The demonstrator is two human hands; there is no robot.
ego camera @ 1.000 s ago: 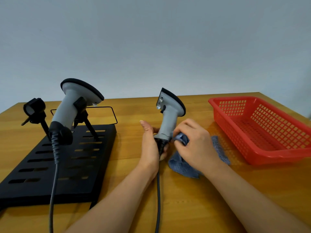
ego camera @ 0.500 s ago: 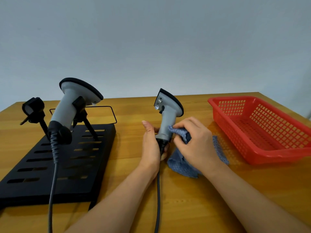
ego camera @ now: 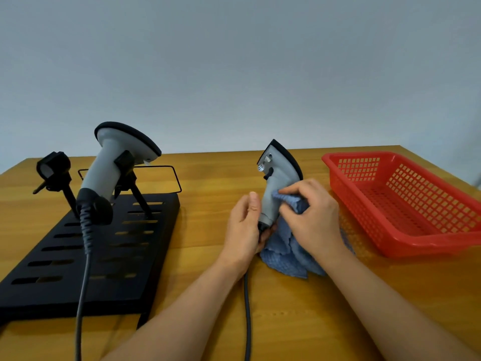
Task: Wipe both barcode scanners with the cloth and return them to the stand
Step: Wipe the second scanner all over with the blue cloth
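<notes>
Upright grey scanner (ego camera: 276,188), cloth-wrapped handle

Stand (ego camera: 135,256) left, held scanner (ego camera: 277,183) centre, basket (ego camera: 364,225) right, on table (ego camera: 208,178).

A wooden worktop (ego camera: 208,256) with a warm orange-brown grain carries everything. On its left side lies a black slotted stand (ego camera: 125,269), flat on the surface. A red plastic basket (ego camera: 406,238) with perforated walls sits on the right. Between them, toward the near middle, a blue cloth (ego camera: 286,259) trails onto the wood, and a dark cable (ego camera: 247,321) runs toward the near edge.
</notes>
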